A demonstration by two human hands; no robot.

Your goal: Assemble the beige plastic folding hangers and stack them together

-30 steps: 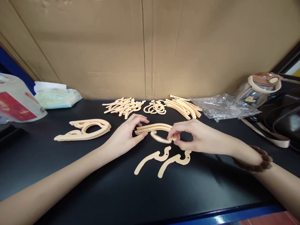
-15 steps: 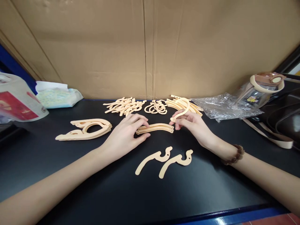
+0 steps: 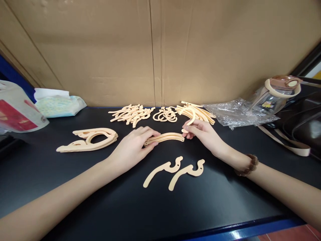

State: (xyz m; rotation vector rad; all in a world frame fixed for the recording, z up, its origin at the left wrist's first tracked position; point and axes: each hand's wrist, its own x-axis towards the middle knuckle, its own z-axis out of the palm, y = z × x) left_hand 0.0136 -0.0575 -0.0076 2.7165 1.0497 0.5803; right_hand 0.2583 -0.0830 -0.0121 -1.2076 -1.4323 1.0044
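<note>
My left hand (image 3: 136, 142) pinches the left end of a short curved hanger bar piece (image 3: 168, 136), made of stacked beige strips with small holes at the ends. Just off its right end, my right hand (image 3: 202, 134) holds a beige hanger hook (image 3: 192, 117) by its lower end, the curve pointing up. On the black table before me lie two beige hanger arms, a left one (image 3: 160, 169) and a right one (image 3: 185, 174), each with a curled notched end. Folded hangers (image 3: 87, 140) rest left of my left hand.
Along the back lie piles of hanger arms (image 3: 131, 113), hooks (image 3: 165, 114) and curved bars (image 3: 200, 113). Crinkled clear plastic (image 3: 225, 113), a drink bottle (image 3: 276, 95) and a dark bag (image 3: 298, 117) with a strap are at right. Left are a tissue pack (image 3: 60, 105) and a paper roll pack (image 3: 20, 110).
My left fingers have closed onto the bar piece's left end. The hook in my right hand has tilted and dropped slightly near the bar's right end. The whole view has shifted slightly.
</note>
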